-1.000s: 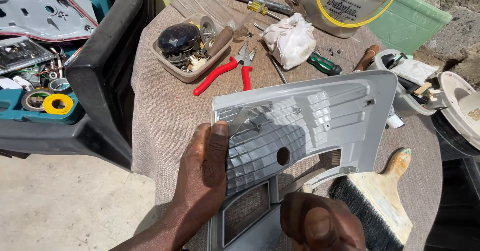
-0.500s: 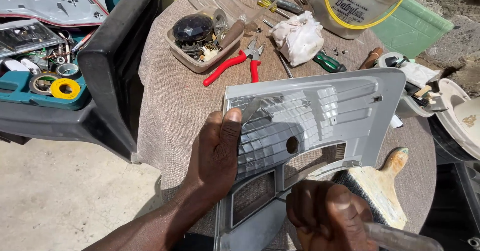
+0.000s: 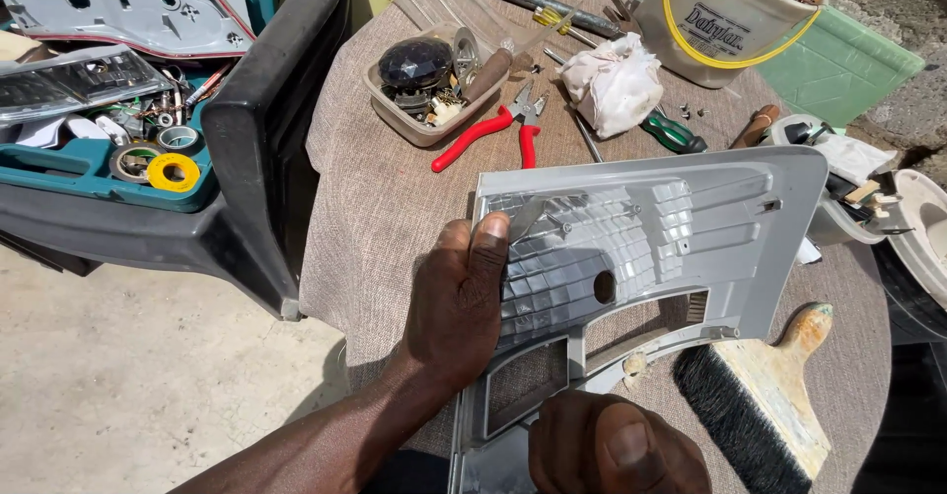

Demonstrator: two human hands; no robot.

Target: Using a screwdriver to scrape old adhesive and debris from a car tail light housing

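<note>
My left hand (image 3: 459, 307) clamps the left edge of the grey plastic panel (image 3: 681, 228), thumb on top, fingers wrapped behind. Firm hold. Panel sits tilted over the round table (image 3: 385, 208), reflector face up toward me, round hole near its middle.

Changes vs half a sec back: panel has come up and closer to me, fills more of the view. My right hand (image 3: 612, 450) is now at the panel's bottom edge, thumb up, fist closed. Can't tell if it's pinching the panel or a small tool; whatever's inside is hidden. A sec ago it sat lower, further off the panel. So right hand has moved in on the lower cut-outs; I judge the work is now on that bottom section, w/ left hand as the brace.

Around: wide brush (image 3: 755, 405) lies just right of the panel's lower corner, partly under it. Red pliers (image 3: 488, 134) beyond the top edge, near the parts tray (image 3: 424, 85). White rag (image 3: 612, 85), green screwdriver (image 3: 671, 131), bucket (image 3: 725, 16) at far side. None touched.
</note>
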